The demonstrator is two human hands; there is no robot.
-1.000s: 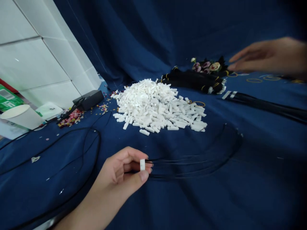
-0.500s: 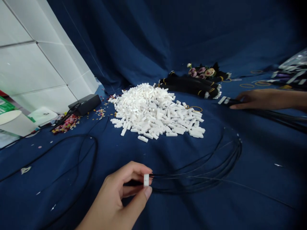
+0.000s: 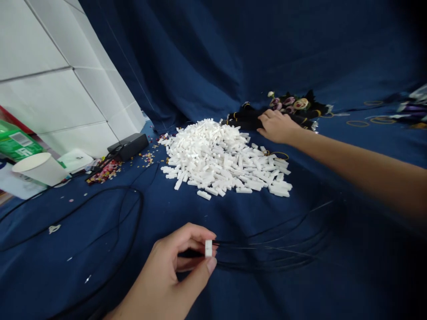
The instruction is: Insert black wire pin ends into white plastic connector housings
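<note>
My left hand [image 3: 173, 271] is low in the middle, pinching a small white connector [image 3: 208, 248] between thumb and fingers. Thin black wires [image 3: 276, 253] run from the connector to the right in loose loops on the blue cloth. My right hand [image 3: 275, 126] reaches far forward, palm down with fingers curled, resting on the black wire bundles [image 3: 243, 116] just behind the big heap of white connectors [image 3: 223, 155]. Whether those fingers grip a bundle is hidden.
A paper cup [image 3: 40, 168] and a green packet [image 3: 15, 142] stand at the far left by a white tiled wall. A black adapter [image 3: 128, 146] with a cable [image 3: 100, 209] lies left of the heap. Small flowers [image 3: 290, 102] and yellow rubber bands [image 3: 376, 119] lie at the back right.
My right hand has swung from the far right to the left onto the black bundles behind the heap. My left hand keeps its pinch on the white connector.
</note>
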